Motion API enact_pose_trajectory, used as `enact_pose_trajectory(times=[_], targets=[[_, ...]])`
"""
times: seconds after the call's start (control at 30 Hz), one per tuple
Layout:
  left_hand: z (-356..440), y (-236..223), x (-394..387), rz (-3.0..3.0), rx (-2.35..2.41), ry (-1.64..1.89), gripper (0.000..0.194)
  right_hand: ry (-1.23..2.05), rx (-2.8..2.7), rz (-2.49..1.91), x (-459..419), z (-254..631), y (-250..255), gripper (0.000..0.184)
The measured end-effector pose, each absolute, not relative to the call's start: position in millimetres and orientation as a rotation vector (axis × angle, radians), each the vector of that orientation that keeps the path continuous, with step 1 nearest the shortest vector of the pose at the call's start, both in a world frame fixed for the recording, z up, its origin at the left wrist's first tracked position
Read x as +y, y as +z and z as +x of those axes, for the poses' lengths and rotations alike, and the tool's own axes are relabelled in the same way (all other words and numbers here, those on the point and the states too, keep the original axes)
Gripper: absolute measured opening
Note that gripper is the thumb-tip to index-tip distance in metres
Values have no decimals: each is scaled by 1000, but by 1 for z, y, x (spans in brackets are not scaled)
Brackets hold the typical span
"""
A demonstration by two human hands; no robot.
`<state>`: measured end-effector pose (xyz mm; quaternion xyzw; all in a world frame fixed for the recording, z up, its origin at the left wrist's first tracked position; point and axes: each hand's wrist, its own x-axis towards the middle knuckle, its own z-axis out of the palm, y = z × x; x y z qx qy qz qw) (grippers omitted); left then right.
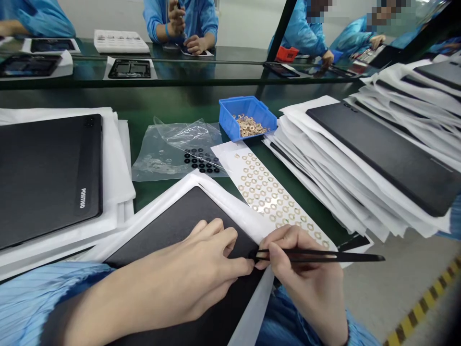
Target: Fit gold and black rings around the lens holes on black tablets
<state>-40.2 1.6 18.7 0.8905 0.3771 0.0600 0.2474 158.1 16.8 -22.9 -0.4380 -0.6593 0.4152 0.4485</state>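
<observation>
A black tablet (190, 211) lies at a slant on white wrapping sheets (248, 218) in front of me, its dark flat face up. My left hand (194, 274) rests across it with bent, spread fingers, one fingertip against the tablet near its right edge. In my right hand (309, 283) I grip black tweezers (360, 257) between thumb and fingers. Their tips reach a small dark spot by the tablet's edge, close to my left fingertip; what is between the tips is unclear. A white sheet of ring-shaped stickers (277, 194) lies just beyond my right hand.
A blue bin (230, 120) holds many small rings. Beside it lies a clear plastic bag (162, 149) with black rings (201, 161). Wrapped tablets stand stacked at right (382, 149) and left (46, 168). Co-workers in blue (194, 19) sit across the green bench.
</observation>
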Motion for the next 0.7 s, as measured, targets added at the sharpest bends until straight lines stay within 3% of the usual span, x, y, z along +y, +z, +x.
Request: enact_pose_trajectory(times=[0.4, 0.7], targets=[[-40, 18, 2, 2428, 1019, 169, 16, 1113, -1794, -1139, 25, 162, -13, 20], [-42, 19, 0, 2455, 1029, 160, 23, 1139, -1631, -1076, 23, 161, -23, 17]])
